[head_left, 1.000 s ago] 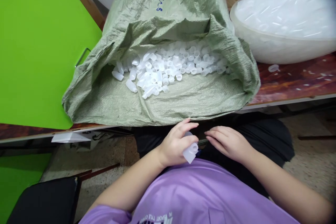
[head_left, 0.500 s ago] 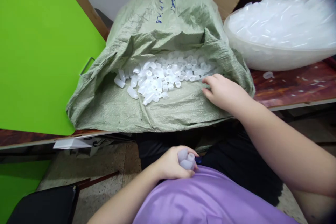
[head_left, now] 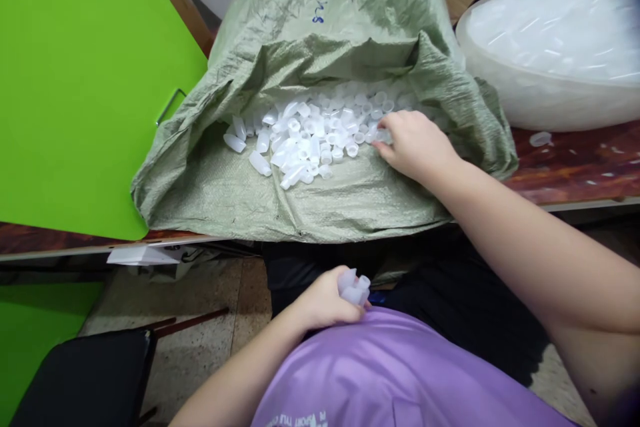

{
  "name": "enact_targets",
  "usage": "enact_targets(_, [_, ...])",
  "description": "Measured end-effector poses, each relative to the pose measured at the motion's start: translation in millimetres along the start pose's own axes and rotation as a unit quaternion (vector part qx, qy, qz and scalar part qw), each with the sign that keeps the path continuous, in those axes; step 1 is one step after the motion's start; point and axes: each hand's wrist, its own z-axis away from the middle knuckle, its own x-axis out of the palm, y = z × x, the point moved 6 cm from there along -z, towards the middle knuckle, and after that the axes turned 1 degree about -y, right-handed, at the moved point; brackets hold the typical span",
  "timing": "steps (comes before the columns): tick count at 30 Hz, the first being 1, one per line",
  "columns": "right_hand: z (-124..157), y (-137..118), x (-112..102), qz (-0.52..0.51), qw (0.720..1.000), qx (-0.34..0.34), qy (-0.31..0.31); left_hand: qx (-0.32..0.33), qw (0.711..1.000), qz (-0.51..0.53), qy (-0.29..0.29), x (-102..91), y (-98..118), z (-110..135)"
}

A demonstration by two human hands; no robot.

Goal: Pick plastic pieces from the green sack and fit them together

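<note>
A green woven sack (head_left: 320,200) lies open on the table edge, with a heap of small translucent white plastic caps (head_left: 310,137) spilling from its mouth. My right hand (head_left: 413,145) reaches into the sack, its fingers curled among the caps at the heap's right side; what they pinch is hidden. My left hand (head_left: 325,303) rests low against my purple shirt, closed around a few white plastic caps (head_left: 354,289).
A big white basin (head_left: 550,97) heaped with clear plastic pieces stands at the right on the dark wooden table (head_left: 575,163). One loose cap (head_left: 540,139) lies beside it. A bright green panel (head_left: 75,80) fills the left. A black seat (head_left: 85,373) is at the lower left.
My right hand went from my lap up to the sack, then further left into the caps. My left hand closed on its caps and stayed near my shirt.
</note>
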Motion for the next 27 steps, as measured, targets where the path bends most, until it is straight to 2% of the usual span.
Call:
enact_targets(2, [19,-13,-15,-0.045,0.999,-0.025,-0.004,0.034,0.998,-0.018,0.047,-7.8,6,1])
enact_targets(4, [47,-32,-26,-0.099,0.991,-0.081,-0.034,0.067,0.994,-0.047,0.073,-13.3,14,3])
enact_targets(6, [84,-57,-23,-0.195,0.951,-0.190,-0.144,0.089,0.989,-0.086,0.083,-15.5,23,6])
enact_targets(7, [102,-64,-18,-0.201,0.938,-0.202,-0.196,0.095,0.987,-0.102,0.083,-15.1,28,6])
enact_targets(9, [129,-68,-7,-0.185,0.939,-0.165,-0.236,0.103,0.985,-0.119,0.073,-11.7,36,8])
enact_targets(12, [150,-66,10,-0.183,0.943,-0.091,-0.261,0.109,0.981,-0.139,0.076,-7.1,48,9])
enact_targets(14, [156,-67,15,-0.215,0.937,-0.090,-0.259,0.100,0.980,-0.150,0.081,-7.0,52,10])
enact_targets(16, [158,-70,10,-0.241,0.938,-0.127,-0.213,0.076,0.982,-0.156,0.069,-8.2,53,10])
enact_targets(18, [162,-77,1,-0.225,0.940,-0.209,-0.146,0.036,0.987,-0.152,0.032,-9.2,49,8])
enact_targets(20, [173,-86,-7,-0.180,0.927,-0.318,-0.088,-0.005,0.990,-0.137,-0.018,-9.3,42,5])
enact_targets(22, [184,-92,-8,-0.155,0.902,-0.397,-0.065,-0.030,0.991,-0.114,-0.062,-8.4,36,0])
enact_targets(23, [187,-93,-5,-0.157,0.899,-0.403,-0.069,-0.034,0.991,-0.106,-0.074,-8.1,33,-3])
enact_targets(25, [185,-87,9,-0.187,0.918,-0.333,-0.109,-0.034,0.992,-0.097,-0.077,-7.5,31,-9])
enact_targets(27, [180,-74,30,-0.245,0.936,-0.176,-0.181,-0.034,0.992,-0.093,-0.072,-5.2,31,-13])
